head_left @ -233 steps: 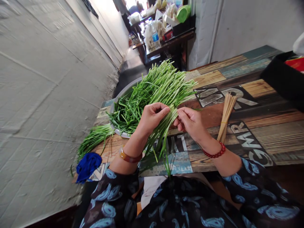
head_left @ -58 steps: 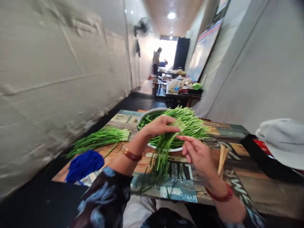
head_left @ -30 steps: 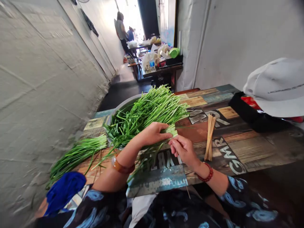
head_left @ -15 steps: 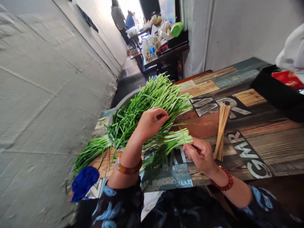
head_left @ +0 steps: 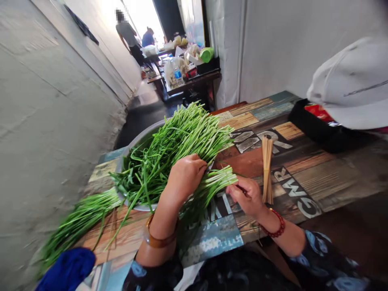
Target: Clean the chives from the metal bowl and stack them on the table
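My left hand (head_left: 186,176), with an amber bangle at the wrist, is closed over a small bunch of garlic chives (head_left: 218,182). Its fingertips meet near the bowl's rim, and what they pinch is hidden. Beside the pale cut ends of that bunch, my right hand (head_left: 247,196) is closed in a pinch; I cannot make out what is in it. Loose garlic chives (head_left: 182,137) are heaped in a metal bowl (head_left: 138,139) behind my hands. To the right of my right hand lies a bundle of thin wooden skewers (head_left: 267,169).
More garlic chives (head_left: 81,218) lie on the patterned table (head_left: 327,178) at left, near a blue cloth (head_left: 68,268). A white cap (head_left: 351,89) rests over a black bag (head_left: 318,129) at right. Beyond are a cluttered table (head_left: 194,83) and two people (head_left: 127,34).
My left hand has come down from above the heap, its fingers closing near the small bunch. My right hand stays by the cut ends. The view has swung right, so things appear further left.
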Available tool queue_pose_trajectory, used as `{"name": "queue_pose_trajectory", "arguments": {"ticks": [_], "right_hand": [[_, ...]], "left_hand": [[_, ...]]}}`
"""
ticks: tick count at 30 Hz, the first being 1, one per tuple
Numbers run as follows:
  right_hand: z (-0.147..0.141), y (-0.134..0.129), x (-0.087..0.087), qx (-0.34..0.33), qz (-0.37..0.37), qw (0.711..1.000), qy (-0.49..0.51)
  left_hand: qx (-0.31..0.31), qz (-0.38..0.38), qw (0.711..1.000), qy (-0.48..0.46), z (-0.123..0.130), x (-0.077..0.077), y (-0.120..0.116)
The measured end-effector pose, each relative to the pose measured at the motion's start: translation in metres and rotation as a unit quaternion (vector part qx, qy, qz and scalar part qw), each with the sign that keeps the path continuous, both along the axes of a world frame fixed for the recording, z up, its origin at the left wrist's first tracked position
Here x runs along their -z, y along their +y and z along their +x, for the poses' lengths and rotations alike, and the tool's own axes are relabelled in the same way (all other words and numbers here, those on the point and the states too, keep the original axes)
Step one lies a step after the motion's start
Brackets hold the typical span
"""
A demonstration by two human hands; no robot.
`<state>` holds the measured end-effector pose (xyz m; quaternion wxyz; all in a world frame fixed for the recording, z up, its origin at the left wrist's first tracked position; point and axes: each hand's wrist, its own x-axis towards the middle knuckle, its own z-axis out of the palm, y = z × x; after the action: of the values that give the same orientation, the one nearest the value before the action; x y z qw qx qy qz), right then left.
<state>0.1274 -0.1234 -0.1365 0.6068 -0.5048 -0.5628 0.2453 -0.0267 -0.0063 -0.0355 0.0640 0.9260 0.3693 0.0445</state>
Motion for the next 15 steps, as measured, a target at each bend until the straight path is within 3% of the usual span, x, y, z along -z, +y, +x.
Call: {"name": "queue_pose_trajectory", "arguments": {"ticks": [4,11,15], "right_hand": [[0.002,0.008,0.003,0.004,-0.004,1.000,-0.009],[0.010,0.031,-0.041,-0.046,0.008,0.994,-0.103],[0.015,0.035,-0.036,-0.055,0.027,0.991,-0.122]], "left_hand": [[-0.007,0.035,0.999,0.041,0.001,0.002,-0.005],[-0.006,0.001,1.000,-0.002,-0.001,0.000,-0.008],[0.006,-0.006,1.000,-0.004,-0.003,-0.001,-0.012]]}}
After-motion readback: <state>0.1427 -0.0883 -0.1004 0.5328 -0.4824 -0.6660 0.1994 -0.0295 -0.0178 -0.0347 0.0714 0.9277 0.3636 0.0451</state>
